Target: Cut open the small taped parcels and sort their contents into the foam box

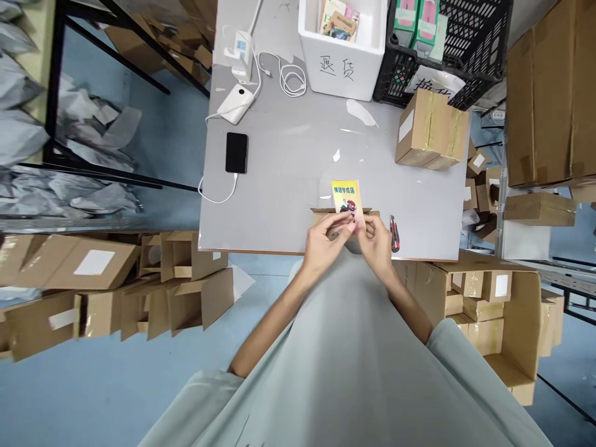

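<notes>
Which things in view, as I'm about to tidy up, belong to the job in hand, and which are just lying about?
Belongs, judging by the hands:
- yellow printed item, held by left hand and right hand
- cardboard beneath them
- cutter, possibly

Apparently just lying about:
- black device
- white device

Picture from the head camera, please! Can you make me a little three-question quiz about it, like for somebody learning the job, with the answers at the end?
1. What are the left hand and the right hand holding between them?

2. Pick one. The crate beside the white bin is:
A) red
B) black
C) yellow

3. True or false: the box cutter lies inside the white bin.

Key:
1. A yellow-and-pink card with writing and a cartoon picture on it.
2. B
3. False; it lies on the table, just to the right of the right hand.
</notes>
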`<move>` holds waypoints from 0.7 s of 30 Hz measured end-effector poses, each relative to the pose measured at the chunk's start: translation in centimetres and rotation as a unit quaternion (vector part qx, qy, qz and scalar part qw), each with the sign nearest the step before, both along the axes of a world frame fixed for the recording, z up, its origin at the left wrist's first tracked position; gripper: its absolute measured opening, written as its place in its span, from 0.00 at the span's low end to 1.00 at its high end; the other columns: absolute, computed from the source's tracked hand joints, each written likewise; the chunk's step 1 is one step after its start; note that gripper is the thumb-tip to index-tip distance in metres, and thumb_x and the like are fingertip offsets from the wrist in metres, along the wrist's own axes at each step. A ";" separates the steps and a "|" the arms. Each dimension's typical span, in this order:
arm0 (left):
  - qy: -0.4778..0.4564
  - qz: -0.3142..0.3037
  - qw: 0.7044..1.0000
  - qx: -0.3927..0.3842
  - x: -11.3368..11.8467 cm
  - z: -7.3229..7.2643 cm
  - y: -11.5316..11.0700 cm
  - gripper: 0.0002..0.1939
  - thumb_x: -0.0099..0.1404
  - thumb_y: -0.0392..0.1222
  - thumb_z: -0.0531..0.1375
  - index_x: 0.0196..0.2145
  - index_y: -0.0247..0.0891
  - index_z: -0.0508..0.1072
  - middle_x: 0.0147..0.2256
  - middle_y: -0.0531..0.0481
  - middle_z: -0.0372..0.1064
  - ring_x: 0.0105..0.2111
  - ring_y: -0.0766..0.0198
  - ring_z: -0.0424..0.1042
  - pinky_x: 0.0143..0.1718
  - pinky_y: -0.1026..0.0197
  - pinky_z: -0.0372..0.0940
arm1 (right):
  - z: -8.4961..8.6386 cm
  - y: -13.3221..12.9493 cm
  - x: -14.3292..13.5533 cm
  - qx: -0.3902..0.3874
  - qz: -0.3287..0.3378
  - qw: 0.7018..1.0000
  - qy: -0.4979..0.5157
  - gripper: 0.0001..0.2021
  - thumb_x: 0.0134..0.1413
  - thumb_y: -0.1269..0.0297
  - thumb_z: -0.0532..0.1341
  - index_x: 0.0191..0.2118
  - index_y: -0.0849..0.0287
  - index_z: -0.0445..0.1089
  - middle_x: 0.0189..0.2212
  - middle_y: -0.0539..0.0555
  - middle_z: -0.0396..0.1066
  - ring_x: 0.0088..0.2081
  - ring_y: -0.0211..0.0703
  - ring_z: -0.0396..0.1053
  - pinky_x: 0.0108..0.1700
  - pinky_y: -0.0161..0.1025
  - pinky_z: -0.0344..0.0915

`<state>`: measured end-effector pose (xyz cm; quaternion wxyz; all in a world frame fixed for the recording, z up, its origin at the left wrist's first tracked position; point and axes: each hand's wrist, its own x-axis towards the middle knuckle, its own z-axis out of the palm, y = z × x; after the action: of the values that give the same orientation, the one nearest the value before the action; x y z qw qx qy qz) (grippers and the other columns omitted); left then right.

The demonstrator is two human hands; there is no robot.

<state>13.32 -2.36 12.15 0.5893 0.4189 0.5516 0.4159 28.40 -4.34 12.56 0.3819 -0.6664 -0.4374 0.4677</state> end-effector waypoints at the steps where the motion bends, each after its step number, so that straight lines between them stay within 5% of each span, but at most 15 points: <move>1: 0.021 0.014 1.000 0.004 -0.4 -0.3 0.2 0.25 0.69 0.62 0.73 0.54 0.42 0.85 0.53 0.40 0.83 0.51 0.53 0.84 0.57 0.49 0.81 | 0.0 0.3 0.4 -0.005 -0.010 1.000 0.028 0.19 0.73 0.38 0.63 0.49 0.48 0.73 0.48 0.58 0.85 0.51 0.54 0.86 0.54 0.52 0.84; 5: 0.073 0.065 0.995 -0.010 -2.2 -1.5 0.8 0.29 0.66 0.64 0.75 0.54 0.42 0.84 0.52 0.40 0.83 0.50 0.53 0.82 0.50 0.54 0.79 | 0.2 0.7 1.5 -0.039 -0.023 0.992 0.117 0.25 0.64 0.32 0.69 0.46 0.49 0.71 0.48 0.58 0.85 0.52 0.55 0.84 0.51 0.50 0.85; 11: -0.056 -0.013 0.993 -0.106 -3.3 -1.1 1.5 0.29 0.62 0.71 0.76 0.39 0.39 0.87 0.38 0.44 0.85 0.38 0.54 0.82 0.41 0.55 0.77 | 0.8 0.3 1.6 -0.107 -0.003 0.978 0.179 0.28 0.60 0.30 0.71 0.47 0.48 0.72 0.48 0.56 0.85 0.52 0.54 0.84 0.52 0.51 0.85; 21: -0.023 0.007 0.998 -0.066 -3.0 -0.5 1.6 0.27 0.62 0.69 0.77 0.37 0.40 0.87 0.36 0.46 0.85 0.36 0.56 0.81 0.40 0.56 0.76 | -1.3 0.1 1.3 -0.047 -0.026 0.988 0.147 0.26 0.64 0.33 0.72 0.50 0.51 0.76 0.48 0.59 0.85 0.50 0.55 0.85 0.54 0.53 0.85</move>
<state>10.30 -0.77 11.65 0.6251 0.3659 0.5668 0.3925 29.70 -4.24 11.21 0.4225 -0.6188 -0.3364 0.5705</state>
